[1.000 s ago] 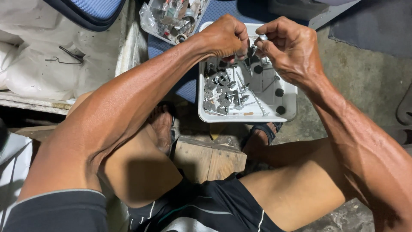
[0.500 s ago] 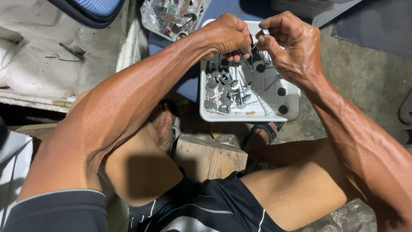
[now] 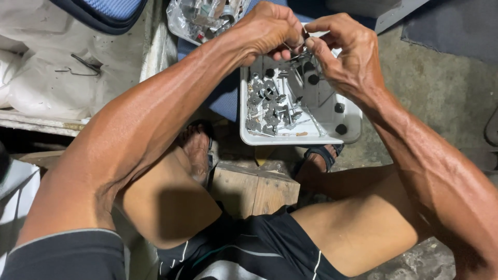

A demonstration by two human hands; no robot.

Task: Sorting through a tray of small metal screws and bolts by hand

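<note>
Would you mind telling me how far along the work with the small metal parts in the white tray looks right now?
Done: nothing in view reads as a finished pile. In hand: the left hand and right hand pinch a small metal piece together above the white tray. Left: many loose metal parts lie in the tray, and a clear bag of parts sits beyond.

small metal part point(image 3: 302, 49), pinched above white tray point(image 3: 348, 136)

Informal workshop floor: bare concrete point(image 3: 446, 98), white tray of metal parts point(image 3: 332, 136) (screws, small fittings), wooden block seat point(image 3: 254, 189).
</note>
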